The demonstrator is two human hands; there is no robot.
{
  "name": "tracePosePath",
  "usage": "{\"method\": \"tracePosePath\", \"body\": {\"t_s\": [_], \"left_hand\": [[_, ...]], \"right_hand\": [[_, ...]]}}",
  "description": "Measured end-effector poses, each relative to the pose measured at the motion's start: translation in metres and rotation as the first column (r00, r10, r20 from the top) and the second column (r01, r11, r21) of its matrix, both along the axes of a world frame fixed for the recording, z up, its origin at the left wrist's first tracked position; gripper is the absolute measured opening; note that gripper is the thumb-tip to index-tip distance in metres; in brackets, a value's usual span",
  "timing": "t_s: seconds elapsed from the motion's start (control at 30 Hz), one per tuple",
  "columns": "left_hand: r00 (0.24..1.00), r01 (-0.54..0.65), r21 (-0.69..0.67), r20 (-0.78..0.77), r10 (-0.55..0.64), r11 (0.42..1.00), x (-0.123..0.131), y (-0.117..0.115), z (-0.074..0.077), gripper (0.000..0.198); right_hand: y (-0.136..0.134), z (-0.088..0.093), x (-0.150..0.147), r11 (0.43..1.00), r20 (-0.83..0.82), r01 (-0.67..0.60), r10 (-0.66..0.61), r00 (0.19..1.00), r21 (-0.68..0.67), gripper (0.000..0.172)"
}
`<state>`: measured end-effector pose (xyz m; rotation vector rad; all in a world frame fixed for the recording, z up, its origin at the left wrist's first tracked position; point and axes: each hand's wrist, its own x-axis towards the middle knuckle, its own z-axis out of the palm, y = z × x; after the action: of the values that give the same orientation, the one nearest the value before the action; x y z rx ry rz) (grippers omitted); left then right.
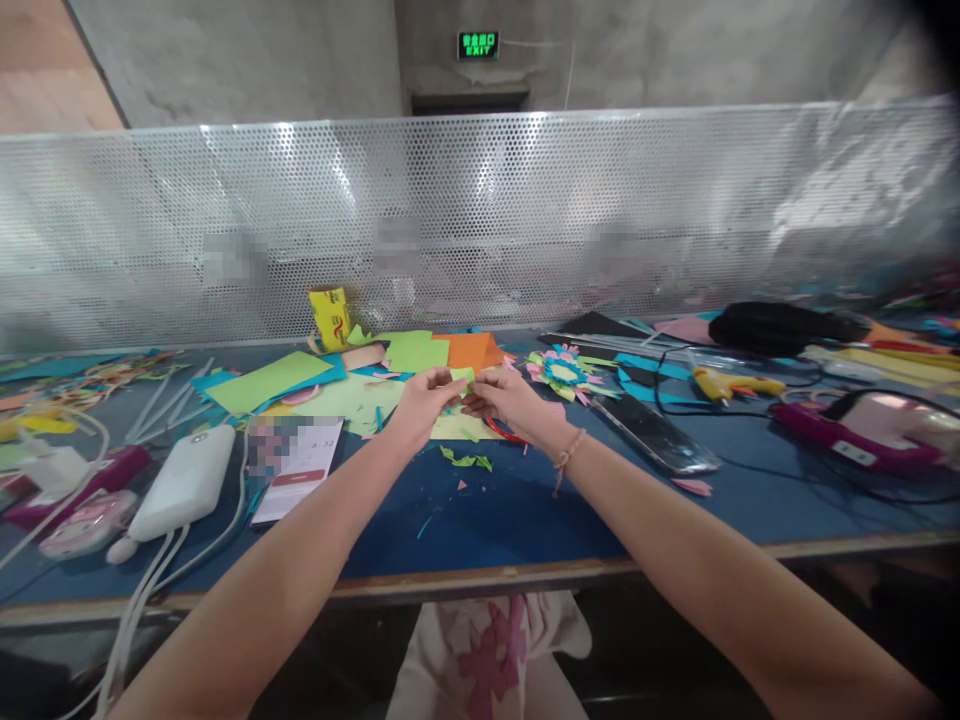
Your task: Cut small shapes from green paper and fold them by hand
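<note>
Between my two hands is a small piece of light green paper [462, 376], pinched by the fingertips above the blue table. My left hand [426, 400] grips its left side and my right hand [514, 403] its right side; the fingers partly hide its shape. Below the hands lie twisted green paper scraps [466, 460]. Just behind them are sheets of green paper [417, 352] and an orange sheet [476, 350]. A layered paper flower [564, 370] in blue, pink and pale green sits to the right of my right hand.
At left lie a phone with a lit screen [296, 475], a white power bank [185, 480] and cables. To the right are a dark phone [656, 435], a yellow glue gun [735, 384] and a purple power strip [862, 440]. A perforated metal screen [480, 230] borders the back.
</note>
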<state>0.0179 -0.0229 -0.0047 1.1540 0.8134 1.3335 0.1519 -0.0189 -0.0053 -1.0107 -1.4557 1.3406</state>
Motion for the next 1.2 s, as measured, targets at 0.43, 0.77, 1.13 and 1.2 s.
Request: {"method": "tracePosePath", "body": {"t_s": [0.43,0.77,1.13,1.2], "left_hand": [[0.986,-0.168,0.027,0.007,0.168,0.985,-0.006,0.007,-0.001,0.014],[0.984,-0.176,0.076,0.053,0.172,0.981,-0.009,0.009,0.001,0.019],[0.969,-0.207,0.039,0.144,0.199,0.978,-0.02,0.014,0.01,0.025],[0.969,-0.209,0.047,0.143,0.2,0.977,-0.02,0.015,0.009,0.026]], "right_hand": [[0.024,-0.022,0.039,0.964,0.941,0.037,-0.266,0.207,0.264,0.04],[0.033,-0.015,0.046,0.95,0.919,0.023,-0.307,0.247,0.311,0.026],[0.012,0.007,0.038,0.953,0.511,-0.014,-0.149,0.846,0.302,0.031],[0.007,0.008,0.036,0.964,0.467,-0.066,-0.066,0.882,0.259,0.029]]}}
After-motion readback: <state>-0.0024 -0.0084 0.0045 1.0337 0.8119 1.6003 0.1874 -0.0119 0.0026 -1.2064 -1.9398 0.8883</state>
